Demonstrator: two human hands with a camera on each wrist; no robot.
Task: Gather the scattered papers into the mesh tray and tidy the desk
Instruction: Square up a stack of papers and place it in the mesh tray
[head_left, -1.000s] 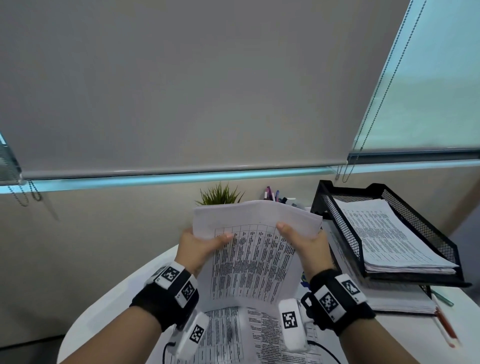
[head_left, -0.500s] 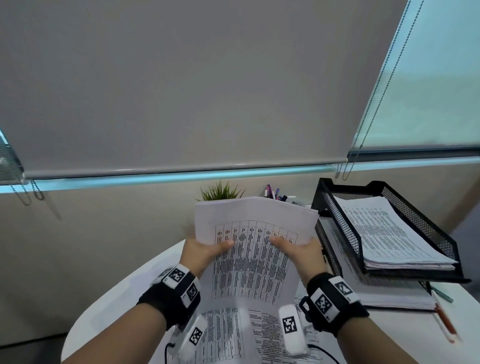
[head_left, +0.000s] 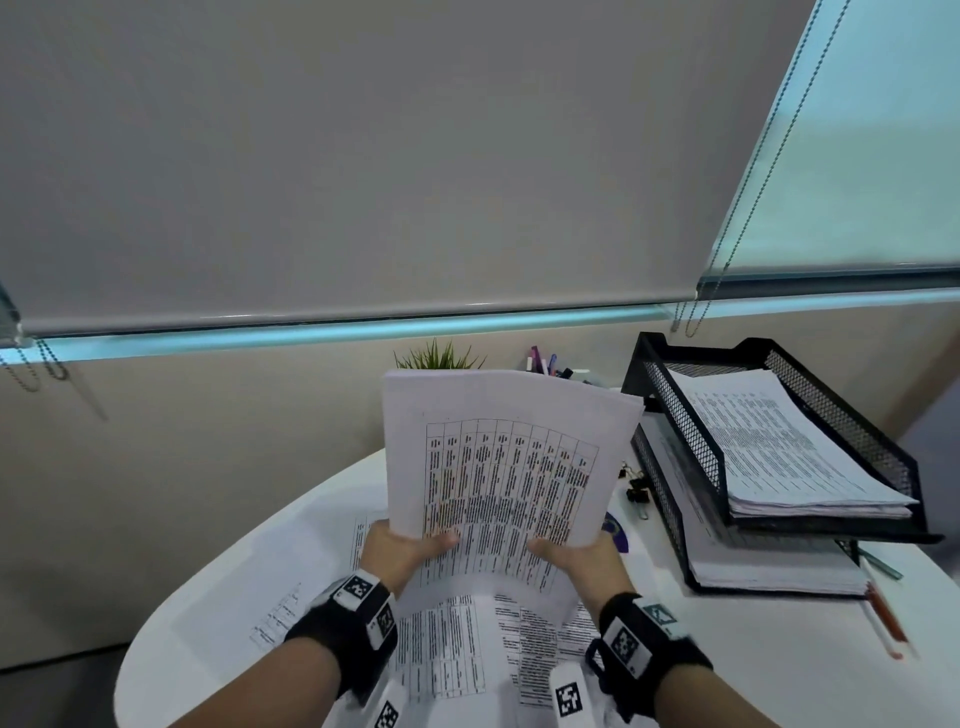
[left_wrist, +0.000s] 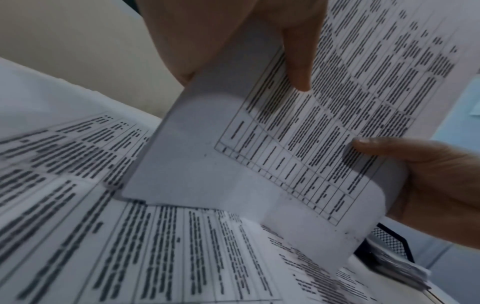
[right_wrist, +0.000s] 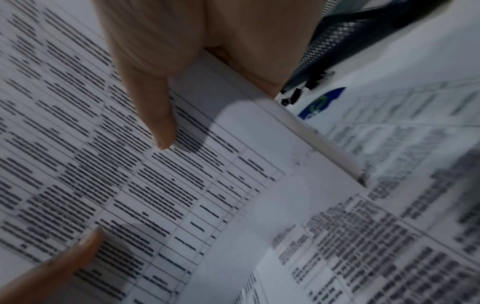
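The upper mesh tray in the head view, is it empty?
No, the upper mesh tray already holds a stack of printed papers.

Both forearms reach forward, raised, wrists banded. Left hand (head_left: 402, 551) and right hand (head_left: 576, 558) level, side by side, near. Each grip pinches the sheaf (head_left: 498, 467): thumbs on front face, fingers behind.
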